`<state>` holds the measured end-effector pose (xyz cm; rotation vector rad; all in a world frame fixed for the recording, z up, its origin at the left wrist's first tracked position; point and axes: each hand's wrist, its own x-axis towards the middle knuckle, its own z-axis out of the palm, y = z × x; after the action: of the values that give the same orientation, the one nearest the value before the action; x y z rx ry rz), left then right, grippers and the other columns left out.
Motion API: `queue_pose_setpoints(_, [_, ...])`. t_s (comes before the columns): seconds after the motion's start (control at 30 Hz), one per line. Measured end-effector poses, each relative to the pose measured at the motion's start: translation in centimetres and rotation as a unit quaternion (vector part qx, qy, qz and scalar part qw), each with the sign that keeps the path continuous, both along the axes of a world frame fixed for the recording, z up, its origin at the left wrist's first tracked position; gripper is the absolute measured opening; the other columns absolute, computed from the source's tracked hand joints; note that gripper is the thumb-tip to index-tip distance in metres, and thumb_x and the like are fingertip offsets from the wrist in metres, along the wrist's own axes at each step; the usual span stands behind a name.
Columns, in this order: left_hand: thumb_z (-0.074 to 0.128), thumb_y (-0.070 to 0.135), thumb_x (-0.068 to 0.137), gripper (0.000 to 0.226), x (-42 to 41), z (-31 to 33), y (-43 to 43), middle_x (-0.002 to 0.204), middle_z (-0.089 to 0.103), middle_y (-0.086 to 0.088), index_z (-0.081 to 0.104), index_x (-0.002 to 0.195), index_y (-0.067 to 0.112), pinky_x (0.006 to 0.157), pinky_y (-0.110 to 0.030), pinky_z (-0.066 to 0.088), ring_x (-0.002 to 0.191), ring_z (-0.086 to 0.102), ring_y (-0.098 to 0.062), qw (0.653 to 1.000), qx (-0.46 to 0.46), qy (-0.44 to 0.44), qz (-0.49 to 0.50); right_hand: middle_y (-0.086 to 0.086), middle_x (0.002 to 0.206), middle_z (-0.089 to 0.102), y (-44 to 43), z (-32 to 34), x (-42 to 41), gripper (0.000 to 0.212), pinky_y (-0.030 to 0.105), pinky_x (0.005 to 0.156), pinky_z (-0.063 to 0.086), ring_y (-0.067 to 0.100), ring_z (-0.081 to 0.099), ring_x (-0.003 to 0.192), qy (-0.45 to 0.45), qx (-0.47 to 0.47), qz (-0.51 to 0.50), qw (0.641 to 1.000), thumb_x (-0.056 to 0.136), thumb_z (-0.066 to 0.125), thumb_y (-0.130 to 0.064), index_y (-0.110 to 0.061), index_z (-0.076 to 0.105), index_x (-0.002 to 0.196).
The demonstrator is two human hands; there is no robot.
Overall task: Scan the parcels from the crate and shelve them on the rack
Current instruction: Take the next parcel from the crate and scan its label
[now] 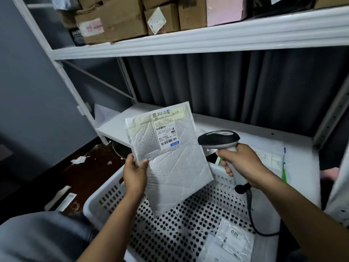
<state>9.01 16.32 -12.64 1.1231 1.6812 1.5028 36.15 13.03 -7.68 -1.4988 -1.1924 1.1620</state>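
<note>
The left hand holds a white padded envelope by its left edge, with the thumb on the front side and the other fingers behind it. The envelope is lifted above the white crate and a little tilted, and its printed label with barcodes faces the camera. The label sits in the upper part of the envelope.

The right hand is closed around the handle of a barcode scanner. The dark head of the scanner is just beside the right edge of the envelope, at about the height of the label. A black cable goes down from the bottom of the handle, over the right side of the crate.

The crate has a bottom full of round holes and slots in its walls. In its near right corner lies a flat parcel in a clear bag with a white label.

Behind the crate stands a white metal rack. Its lower shelf is behind the envelope, and some paper sheets lie on the white surface to the right of the scanner. The upper shelf carries several cardboard boxes, which stand close together. A dark curtain hangs behind the rack. On the dark floor at the left lie some scraps of paper.
</note>
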Motion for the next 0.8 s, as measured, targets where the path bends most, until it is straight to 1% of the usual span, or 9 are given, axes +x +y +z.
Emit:
queue_pose_setpoints(0.07, [0.062,0.006,0.092,0.021,-0.1,0.0,0.3,0.099,0.067,0.001,0.057,0.109,0.018,0.067,-0.024,0.049,0.088,0.064,-0.016,1.000,0.000,0.004,0.000,0.006,0.060,0.057,0.3,0.2,0.1,0.017,0.029,0.049,0.044,0.018,0.050,0.047,-0.016,0.011,0.004,1.000,0.088,0.063,-0.014,-0.007,0.059,0.074])
queue_pose_setpoints(0.23, [0.063,0.006,0.091,0.021,-0.3,-0.4,0.5,0.101,0.068,-0.003,0.059,0.110,0.015,0.068,-0.026,0.050,0.089,0.065,-0.020,1.000,-0.003,0.009,0.003,0.005,0.058,0.057,0.6,0.3,0.3,0.018,0.029,0.049,0.043,0.017,0.050,0.046,-0.015,0.013,0.006,1.000,0.088,0.063,-0.016,-0.006,0.058,0.073])
queue_pose_setpoints(0.4, [0.063,0.005,0.091,0.023,0.0,-0.7,0.4,0.099,0.068,-0.002,0.057,0.105,0.021,0.074,-0.031,0.053,0.088,0.065,-0.019,1.000,-0.003,-0.001,0.001,0.004,0.056,0.056,0.8,0.3,0.2,0.019,0.029,0.048,0.043,0.017,0.049,0.044,-0.013,0.012,0.004,1.000,0.088,0.063,-0.016,-0.005,0.058,0.074])
queue_pose_setpoints(0.57, [0.064,0.007,0.090,0.024,0.3,-1.1,0.4,0.104,0.069,-0.004,0.059,0.110,0.019,0.081,-0.038,0.055,0.091,0.067,-0.022,1.000,-0.011,0.010,-0.007,0.004,0.055,0.056,1.0,0.3,0.2,0.020,0.029,0.048,0.043,0.017,0.049,0.044,-0.014,0.008,0.005,1.000,0.088,0.063,-0.016,-0.006,0.058,0.072])
queue_pose_setpoints(0.67, [0.064,0.007,0.090,0.029,0.6,-1.0,0.6,0.104,0.068,-0.004,0.058,0.118,0.014,0.074,-0.032,0.055,0.089,0.066,-0.021,1.000,-0.012,-0.005,-0.018,0.005,0.056,0.057,1.2,0.3,0.3,0.018,0.030,0.049,0.043,0.018,0.049,0.046,-0.021,0.007,0.006,1.000,0.087,0.064,-0.016,-0.006,0.059,0.072])
queue_pose_setpoints(0.73, [0.063,0.005,0.090,0.029,1.1,-1.1,1.0,0.101,0.067,-0.004,0.059,0.118,0.013,0.069,-0.028,0.053,0.085,0.066,-0.018,0.999,-0.020,-0.026,-0.020,0.005,0.058,0.058,1.2,0.2,0.8,0.015,0.031,0.050,0.043,0.018,0.050,0.046,-0.033,0.007,-0.001,0.999,0.086,0.063,-0.016,-0.005,0.061,0.076])
queue_pose_setpoints(0.8, [0.064,0.005,0.090,0.028,2.2,-1.3,1.6,0.101,0.068,-0.005,0.059,0.116,0.013,0.067,-0.027,0.052,0.082,0.065,-0.018,0.998,-0.031,-0.046,-0.023,0.004,0.055,0.058,1.4,0.3,1.9,0.016,0.029,0.049,0.044,0.016,0.050,0.044,-0.057,0.010,-0.015,0.998,0.085,0.063,-0.016,-0.003,0.062,0.077])
